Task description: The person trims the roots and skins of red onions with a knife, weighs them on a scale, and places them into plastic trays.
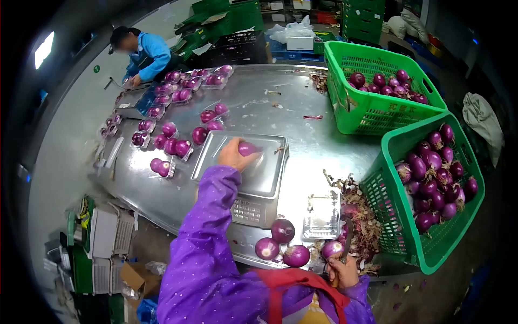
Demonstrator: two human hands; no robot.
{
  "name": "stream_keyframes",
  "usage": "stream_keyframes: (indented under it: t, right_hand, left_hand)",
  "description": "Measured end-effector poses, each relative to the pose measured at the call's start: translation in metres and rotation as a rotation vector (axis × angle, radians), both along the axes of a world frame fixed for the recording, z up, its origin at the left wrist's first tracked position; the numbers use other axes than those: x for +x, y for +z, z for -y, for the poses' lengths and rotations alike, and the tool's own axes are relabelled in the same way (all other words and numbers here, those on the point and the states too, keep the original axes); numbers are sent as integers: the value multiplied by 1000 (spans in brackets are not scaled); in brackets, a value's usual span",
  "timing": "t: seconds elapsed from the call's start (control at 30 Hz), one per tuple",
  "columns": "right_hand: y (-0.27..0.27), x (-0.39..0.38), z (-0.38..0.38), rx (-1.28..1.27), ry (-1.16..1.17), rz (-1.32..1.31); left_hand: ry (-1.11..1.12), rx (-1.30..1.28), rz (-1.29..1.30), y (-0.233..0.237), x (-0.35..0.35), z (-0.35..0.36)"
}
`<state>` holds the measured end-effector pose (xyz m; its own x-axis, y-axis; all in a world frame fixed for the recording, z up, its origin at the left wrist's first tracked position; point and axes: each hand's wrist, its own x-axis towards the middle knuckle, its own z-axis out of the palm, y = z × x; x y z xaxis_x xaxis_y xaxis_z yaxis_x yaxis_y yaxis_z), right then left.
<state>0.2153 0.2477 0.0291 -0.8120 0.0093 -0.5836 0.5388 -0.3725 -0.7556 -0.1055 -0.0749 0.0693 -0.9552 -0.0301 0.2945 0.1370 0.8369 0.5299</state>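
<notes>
My left hand [233, 155] is closed round a red onion [247, 148] over the steel pan of a weighing scale [259, 186]. Low on the right, my right hand [345, 271] grips a knife [348, 237] with a curved, dark blade. Just beyond those fingers sits another red onion [332, 249], close beside the blade. A clear plastic tray [322, 216] lies on the steel table between the scale and a heap of dry onion skins [362, 221]. Several loose onions [283, 231] rest in front of the scale.
Two green baskets of onions, one farther back [350, 116] and one nearer [426, 259], stand along the right side. Clear trays of onions [175, 146] cover the table's left part. Across the table, a person in blue sleeves [154, 54] works beside another scale [135, 102].
</notes>
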Motion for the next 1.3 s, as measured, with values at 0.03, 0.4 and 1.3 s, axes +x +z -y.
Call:
stream_keyframes:
  t: [0.03,0.4,1.3]
  right_hand:
    - [1,-2,1,12,-1,5]
    - [0,-13,2,33,5,17]
    - [22,-100,31,180,143,-179]
  left_hand:
    - [14,-67,8,-5,-4,2]
    - [-139,-201,212,-15,-20,16]
    - [-377,-124,-12,-53,-25,95]
